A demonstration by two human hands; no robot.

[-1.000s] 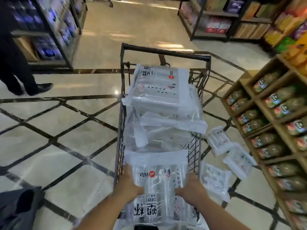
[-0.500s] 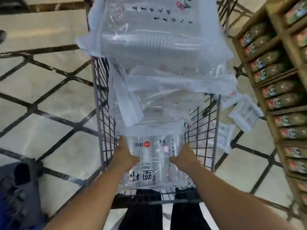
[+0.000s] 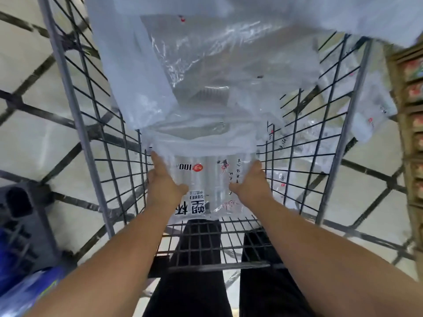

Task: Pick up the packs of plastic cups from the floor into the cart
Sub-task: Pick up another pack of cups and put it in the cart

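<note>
Head view, looking steeply down into a grey wire-mesh shopping cart [image 3: 103, 145]. The person's left hand [image 3: 163, 181] and right hand [image 3: 251, 183] grasp a clear plastic-wrapped pack of cups with black printed characters [image 3: 206, 177]. One hand is on each side edge, with the thumbs lying on the front face and the fingers wrapped behind it, out of sight.

A second ago this pack was held up at the cart's near rim, and half a second ago it was partway down. Now both arms reach deep inside, and the pack sits low at the near end, close to the wire bottom. Whether it already rests there cannot be told. This pack looks all but placed, with only the letting go remaining.

Inside the cart, a heap of other clear cup packs [image 3: 206, 65] fills the far part and hangs over the held pack, touching its top edge.

Through the cart's right wall, a few loose cup packs [image 3: 370, 110] lie on the pale tiled floor with dark lines [image 3: 34, 138]. They are beside a wooden shelf of packaged goods [image 3: 412, 106]. These packs are not yet collected, so the task is unfinished. The person's dark trousers [image 3: 199, 282] show through the mesh below.
</note>
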